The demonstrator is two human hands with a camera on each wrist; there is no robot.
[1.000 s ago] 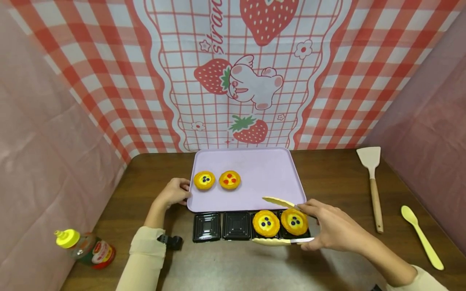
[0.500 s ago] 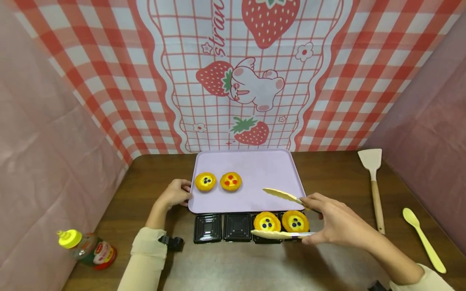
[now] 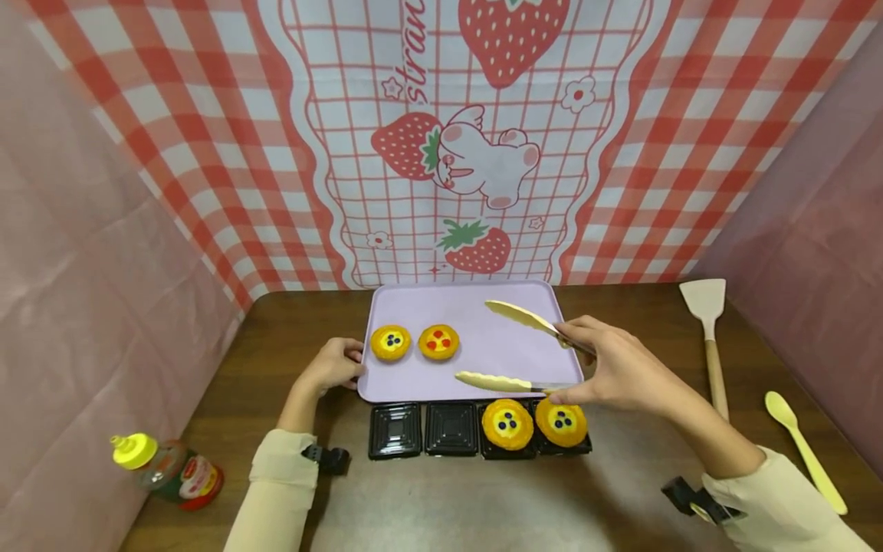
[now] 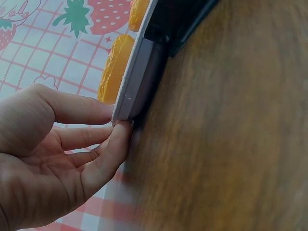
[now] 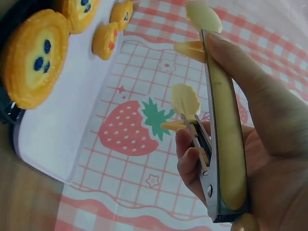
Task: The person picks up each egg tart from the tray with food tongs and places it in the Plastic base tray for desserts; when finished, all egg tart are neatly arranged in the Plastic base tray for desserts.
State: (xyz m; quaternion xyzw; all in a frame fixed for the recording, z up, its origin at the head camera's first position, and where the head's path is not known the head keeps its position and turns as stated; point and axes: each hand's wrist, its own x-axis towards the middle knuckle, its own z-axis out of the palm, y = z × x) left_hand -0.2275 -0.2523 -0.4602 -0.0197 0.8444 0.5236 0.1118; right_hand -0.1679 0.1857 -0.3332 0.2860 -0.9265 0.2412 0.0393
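Note:
My right hand (image 3: 614, 364) grips yellow-tipped tongs (image 3: 493, 382), whose arms stand spread above the lilac tray (image 3: 414, 300) with nothing between them. At the tray's left edge, the thumb and a finger of my left hand (image 4: 72, 144) pinch the rim. On the tray's left part sit a tart with blue berries (image 3: 390, 343) and one with red pieces (image 3: 438, 342). Two more blue-berry tarts, a left one (image 3: 507, 424) and a right one (image 3: 561, 422), rest in black square holders in front of the tray. Two further holders, one at far left (image 3: 395, 431) and its neighbour (image 3: 451, 429), hold nothing.
On the right of the brown table (image 3: 635, 322) lie a spatula (image 3: 705, 307) and a yellow spoon (image 3: 800, 445). A yellow-capped squeeze bottle (image 3: 172, 471) stands at left. Behind the tray hangs a strawberry-printed cloth (image 3: 476, 249).
My right hand has lifted the spread tongs off the right-hand tarts and moved them away from me, over the tray. The left hand stays at the tray's edge.

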